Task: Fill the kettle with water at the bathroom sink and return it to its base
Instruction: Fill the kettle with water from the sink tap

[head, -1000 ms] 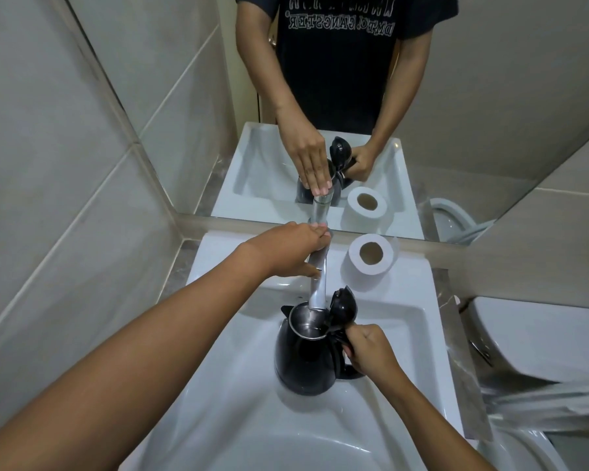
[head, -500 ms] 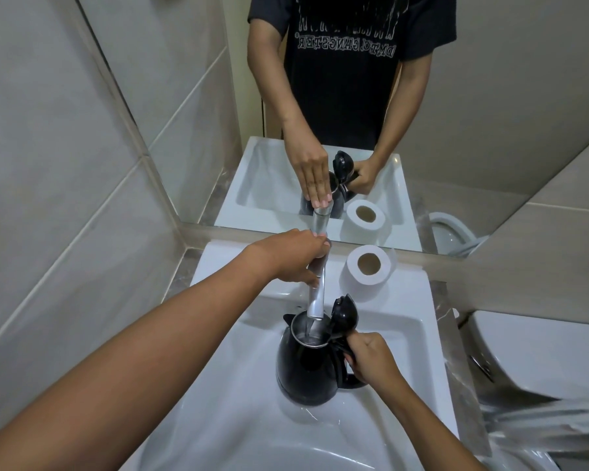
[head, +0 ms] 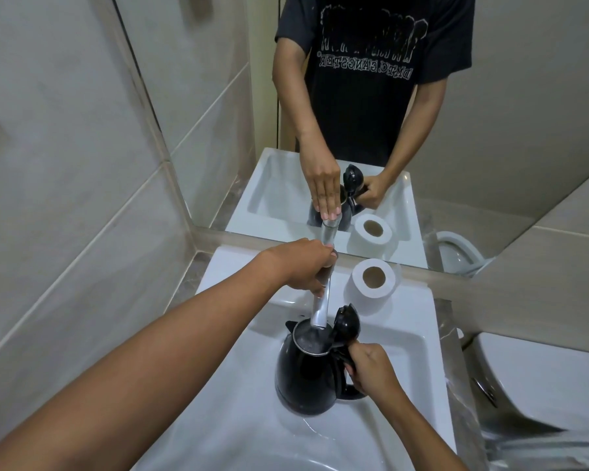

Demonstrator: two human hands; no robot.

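Note:
A black kettle (head: 305, 379) stands in the white sink (head: 238, 368) with its lid (head: 347, 325) flipped up. My right hand (head: 371, 367) grips the kettle's handle on its right side. The chrome tap (head: 320, 307) reaches down over the kettle's open mouth, and the water surface inside looks rippled. My left hand (head: 301, 265) is closed over the top of the tap, at its lever. The kettle's base is not in view.
A toilet paper roll (head: 373, 282) stands on the sink's back ledge, right of the tap. A mirror (head: 354, 113) behind the sink reflects a person in a black T-shirt. A toilet cistern (head: 541, 379) is at the right; tiled wall closes the left.
The view has tilted up and closer, so more of the mirror shows. Both hands keep their holds on the tap and the kettle handle; the kettle stays under the spout.

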